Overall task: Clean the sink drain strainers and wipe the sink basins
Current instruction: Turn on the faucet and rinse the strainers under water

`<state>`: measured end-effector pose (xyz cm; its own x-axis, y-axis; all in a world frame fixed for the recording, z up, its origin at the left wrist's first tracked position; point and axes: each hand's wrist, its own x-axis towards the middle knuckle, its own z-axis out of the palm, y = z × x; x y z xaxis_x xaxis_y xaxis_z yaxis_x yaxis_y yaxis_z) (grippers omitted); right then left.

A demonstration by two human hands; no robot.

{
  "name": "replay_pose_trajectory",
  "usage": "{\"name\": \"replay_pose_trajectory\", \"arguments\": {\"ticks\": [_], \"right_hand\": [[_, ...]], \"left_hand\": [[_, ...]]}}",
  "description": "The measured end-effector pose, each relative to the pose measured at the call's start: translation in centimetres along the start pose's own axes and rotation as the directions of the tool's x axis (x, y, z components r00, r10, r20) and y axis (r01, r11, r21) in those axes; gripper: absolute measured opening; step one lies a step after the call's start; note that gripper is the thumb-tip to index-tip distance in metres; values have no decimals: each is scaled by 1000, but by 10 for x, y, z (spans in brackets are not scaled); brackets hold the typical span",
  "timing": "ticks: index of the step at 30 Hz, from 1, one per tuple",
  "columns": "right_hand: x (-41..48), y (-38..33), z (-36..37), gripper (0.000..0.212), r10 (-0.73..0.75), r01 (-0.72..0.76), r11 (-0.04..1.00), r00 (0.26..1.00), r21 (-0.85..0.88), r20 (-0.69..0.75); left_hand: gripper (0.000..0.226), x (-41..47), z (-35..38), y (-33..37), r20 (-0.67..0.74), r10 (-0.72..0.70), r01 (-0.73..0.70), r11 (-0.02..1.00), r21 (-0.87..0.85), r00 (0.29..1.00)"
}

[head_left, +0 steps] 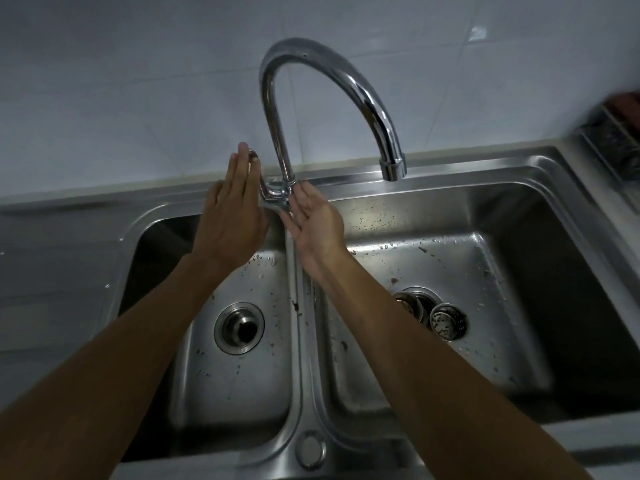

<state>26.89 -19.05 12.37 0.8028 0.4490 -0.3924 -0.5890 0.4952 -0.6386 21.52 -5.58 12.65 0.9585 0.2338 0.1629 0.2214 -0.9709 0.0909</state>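
A steel double sink lies below me, its left basin and right basin speckled with dark food bits. The left drain is an open hole with no strainer in it. By the right drain a small round strainer basket lies tipped on the basin floor. A chrome gooseneck faucet rises at the back, its spout over the right basin, no water running. My left hand rests flat against the faucet lever. My right hand is open, palm up, touching the faucet base.
White tiled wall behind the sink. A wire rack with a dark red item stands on the counter at the far right. Grey countertop runs along the left. A round cap sits on the front divider.
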Motion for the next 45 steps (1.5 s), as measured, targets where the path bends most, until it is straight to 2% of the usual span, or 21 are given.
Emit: {"name": "replay_pose_trajectory", "arguments": {"ticks": [11, 13, 14, 15, 17, 20, 22, 23, 25, 27, 29, 31, 38, 45], "right_hand": [[-4, -4, -3, 48, 18, -16, 999, 999, -31, 34], [-8, -4, -13, 42, 1, 5, 991, 999, -131, 51], [-13, -3, -22, 38, -22, 35, 967, 998, -251, 54], [-20, -1, -34, 35, -56, 75, 908, 997, -412, 58], [-36, 1, -70, 31, -112, 134, 669, 991, -731, 79], [-51, -6, -144, 24, -131, 138, 138, 984, -981, 120], [-57, -22, -192, 31, -165, 37, -213, 984, -976, 73], [-59, -29, -212, 37, -177, -30, -325, 984, -945, 30], [-60, -38, -242, 58, -154, -127, -449, 986, -884, -63], [-57, -37, -260, 80, -93, -128, -537, 991, -834, -92], [-49, -30, -271, 94, -40, -69, -584, 998, -809, -56], [-39, -20, -276, 99, 11, -22, -593, 999, -805, -35], [-20, -12, -279, 85, -9, 68, -584, 996, -809, 90], [-30, -2, -277, 90, -84, 81, -467, 987, -880, 135]], "left_hand": [[87, 11, 2, 10, -6, -69, 69, 996, -63, 998], [84, 2, 4, 19, -47, -112, 105, 986, -130, 993], [80, -5, 6, 27, -71, -147, 133, 975, -178, 987], [76, -14, 9, 36, -95, -178, 153, 962, -227, 979], [68, -31, 20, 54, -127, -178, 134, 945, -297, 976], [59, -41, 39, 76, -107, -90, 48, 937, -346, 990], [57, -34, 50, 86, -80, -20, -8, 942, -336, 997], [56, -28, 54, 89, -59, 13, -32, 943, -331, 998], [55, -14, 61, 92, 2, 75, -70, 942, -328, 997], [54, -2, 68, 89, 57, 130, -107, 944, -311, 990], [53, 7, 72, 81, 88, 174, -143, 947, -288, 981], [54, 12, 75, 73, 119, 201, -163, 949, -270, 972], [66, 4, 80, 67, 142, 238, -210, 959, -188, 961], [69, -7, 77, 69, 138, 201, -176, 969, -173, 970]]}}
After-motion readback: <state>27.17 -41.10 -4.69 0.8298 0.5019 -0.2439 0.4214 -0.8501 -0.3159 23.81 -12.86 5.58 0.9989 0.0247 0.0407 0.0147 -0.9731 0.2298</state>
